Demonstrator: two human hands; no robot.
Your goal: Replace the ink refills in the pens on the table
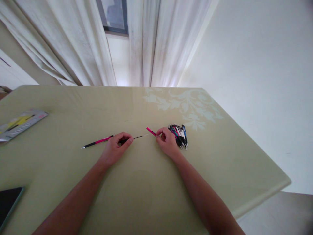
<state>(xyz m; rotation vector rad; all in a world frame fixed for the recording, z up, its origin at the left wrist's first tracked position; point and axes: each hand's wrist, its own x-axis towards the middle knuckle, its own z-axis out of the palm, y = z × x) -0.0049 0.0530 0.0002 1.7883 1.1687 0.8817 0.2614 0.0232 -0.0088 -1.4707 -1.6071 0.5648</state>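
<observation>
My left hand [117, 147] rests on the table with its fingers closed around a thin dark refill [138, 137] that sticks out to the right. A pink and black pen [96, 142] lies on the cloth and pokes out from the left side of that hand. My right hand [167, 142] is closed in a pinch on a short pink pen piece [151, 131], whose tip points toward the refill's end. A small gap separates the two parts. Just right of my right hand lies a pile of several pens [179, 134].
The table carries a pale green cloth [146, 189] with a white floral print at the far right. A flat packet [21, 123] lies at the left edge, a dark tablet [8, 200] at the near left corner. Curtains hang behind; the table edge drops off at right.
</observation>
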